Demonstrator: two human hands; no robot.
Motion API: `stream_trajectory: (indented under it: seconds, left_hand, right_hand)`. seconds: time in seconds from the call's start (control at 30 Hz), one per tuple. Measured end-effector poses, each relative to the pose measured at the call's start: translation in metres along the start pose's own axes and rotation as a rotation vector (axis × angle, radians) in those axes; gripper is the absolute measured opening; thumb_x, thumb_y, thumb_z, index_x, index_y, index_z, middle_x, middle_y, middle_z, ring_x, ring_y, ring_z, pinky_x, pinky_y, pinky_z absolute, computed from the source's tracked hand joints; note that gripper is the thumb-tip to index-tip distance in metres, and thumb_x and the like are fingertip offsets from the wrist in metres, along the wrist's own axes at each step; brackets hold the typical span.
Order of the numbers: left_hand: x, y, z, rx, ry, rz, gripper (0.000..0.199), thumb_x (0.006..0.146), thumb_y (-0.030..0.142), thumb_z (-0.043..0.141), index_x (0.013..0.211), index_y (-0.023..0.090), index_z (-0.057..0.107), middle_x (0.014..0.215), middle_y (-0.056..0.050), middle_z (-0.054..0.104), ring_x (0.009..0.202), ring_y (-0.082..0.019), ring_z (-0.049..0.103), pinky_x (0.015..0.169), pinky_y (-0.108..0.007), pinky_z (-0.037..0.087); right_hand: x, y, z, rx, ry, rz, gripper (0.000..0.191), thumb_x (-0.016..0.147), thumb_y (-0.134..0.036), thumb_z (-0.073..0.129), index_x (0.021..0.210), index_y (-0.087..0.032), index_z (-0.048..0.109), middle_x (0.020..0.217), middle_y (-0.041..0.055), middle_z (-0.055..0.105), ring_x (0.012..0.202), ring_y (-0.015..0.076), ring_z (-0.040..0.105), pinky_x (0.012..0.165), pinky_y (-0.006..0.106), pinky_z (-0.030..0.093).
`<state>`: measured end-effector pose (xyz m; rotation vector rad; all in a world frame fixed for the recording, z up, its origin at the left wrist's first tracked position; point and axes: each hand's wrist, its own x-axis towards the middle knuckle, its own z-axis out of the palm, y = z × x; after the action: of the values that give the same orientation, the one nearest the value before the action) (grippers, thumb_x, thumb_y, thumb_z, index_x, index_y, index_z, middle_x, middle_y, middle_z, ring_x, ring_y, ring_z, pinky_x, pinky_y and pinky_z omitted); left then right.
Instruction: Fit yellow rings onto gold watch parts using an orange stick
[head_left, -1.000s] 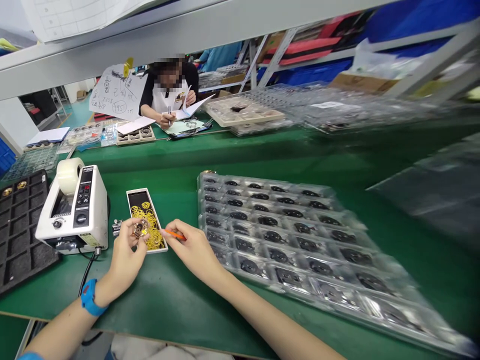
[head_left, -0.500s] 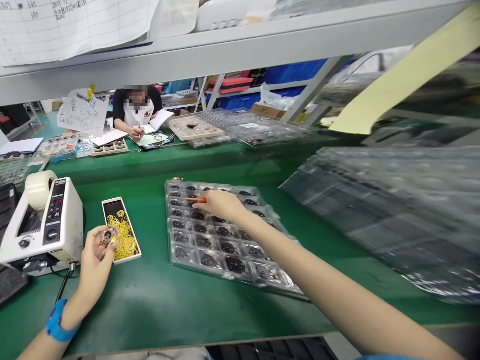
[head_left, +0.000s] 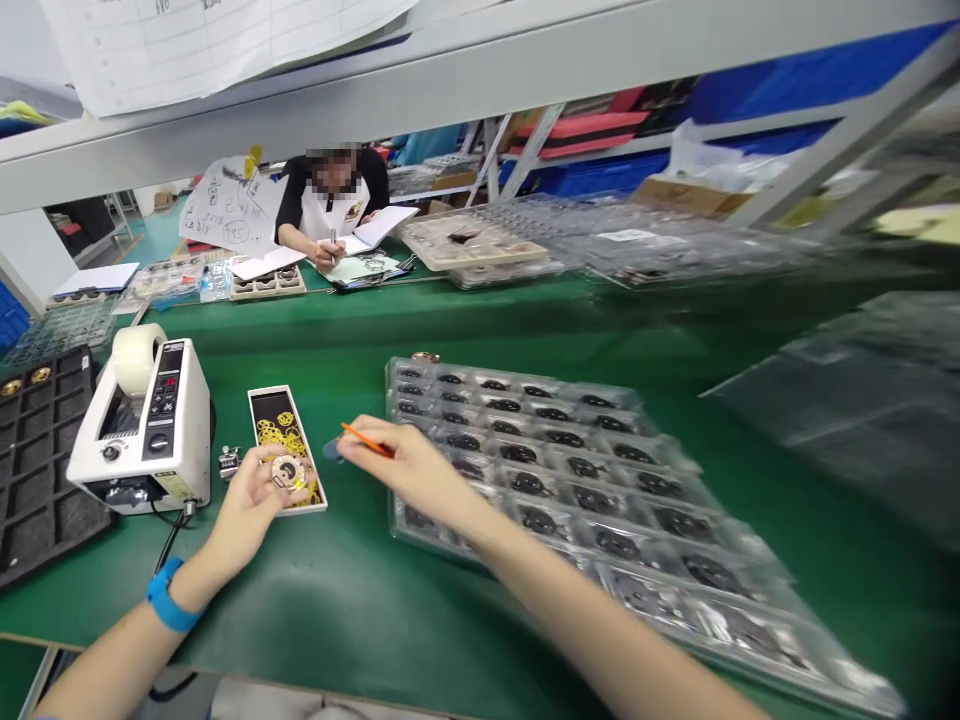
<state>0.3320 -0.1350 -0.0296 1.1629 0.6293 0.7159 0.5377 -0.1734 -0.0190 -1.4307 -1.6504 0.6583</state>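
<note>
My left hand (head_left: 255, 495), with a blue band at the wrist, pinches a small round metal part (head_left: 288, 472) over the near end of a white-rimmed box (head_left: 324, 496) of yellow rings (head_left: 279, 433). Between that box and the clear plastic tray (head_left: 525, 485), my right hand (head_left: 394, 460) is closed on an orange stick-like tool (head_left: 366, 440). A small dark bluish piece (head_left: 333, 449) shows at its fingertips. Dark round parts fill many of the tray's pockets.
A white tape dispenser (head_left: 184, 420) stands left of the box, with a small metal object (head_left: 229, 462) beside it. A black compartment tray (head_left: 49, 460) lies far left. Clear plastic sheets (head_left: 847, 400) are at right. Across the bench, a person (head_left: 330, 205) writes.
My right hand has moved left off the plastic tray, towards my left hand, with the orange tool and a bluish piece. The camera view has shifted; the part in my left hand faces up more.
</note>
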Motion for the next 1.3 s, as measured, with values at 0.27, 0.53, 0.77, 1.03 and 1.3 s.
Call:
stream_trajectory:
  seconds: [0.27,0.53,0.77,1.03,1.3]
  left_hand:
    - [-0.003,-0.010,0.001,0.041,-0.069,0.097,0.042,0.080,0.032,0.064,0.113,0.018,0.042,0.118,-0.010,0.053,0.102,-0.012,0.058,0.094,-0.026,0.050]
    - [-0.007,-0.008,0.006,0.136,-0.040,0.126,0.035,0.079,0.014,0.054,0.111,0.018,0.042,0.111,-0.007,0.051,0.102,-0.013,0.058,0.089,-0.026,0.052]
    - [-0.006,-0.014,0.004,0.198,-0.047,0.118,0.034,0.082,0.012,0.047,0.115,0.018,0.041,0.122,-0.009,0.050,0.111,-0.015,0.056,0.095,-0.029,0.051]
    - [-0.003,-0.021,0.005,0.187,-0.015,0.184,0.028,0.088,0.027,0.052,0.112,0.016,0.043,0.114,-0.011,0.058,0.108,-0.017,0.058,0.088,-0.027,0.053]
    - [-0.001,-0.020,0.012,0.122,0.155,0.196,0.036,0.081,0.039,0.062,0.100,0.014,0.045,0.093,-0.009,0.063,0.085,-0.015,0.065,0.070,-0.024,0.056]
  right_hand:
    - [-0.010,-0.017,0.047,0.308,0.173,0.067,0.023,0.076,-0.035,0.060,0.066,-0.016,0.065,0.071,0.0018,0.049,0.057,0.0097,0.036,0.055,0.024,0.031]
    - [-0.012,-0.020,0.052,0.328,0.218,0.107,0.020,0.074,-0.033,0.059,0.064,-0.017,0.067,0.070,0.0017,0.048,0.056,0.0093,0.034,0.052,0.023,0.028]
    - [-0.012,-0.021,0.055,0.274,0.258,0.096,0.022,0.073,-0.033,0.057,0.061,-0.016,0.065,0.068,0.0019,0.046,0.055,0.0094,0.035,0.051,0.023,0.028]
    - [-0.014,-0.019,0.066,0.186,0.330,0.094,0.020,0.076,-0.029,0.056,0.063,-0.015,0.062,0.072,0.0028,0.052,0.063,0.0115,0.047,0.054,0.024,0.032]
    - [-0.020,-0.016,0.075,-0.011,0.442,-0.013,0.010,0.082,-0.025,0.059,0.082,-0.016,0.057,0.083,0.0018,0.054,0.071,0.0118,0.051,0.059,0.023,0.037]
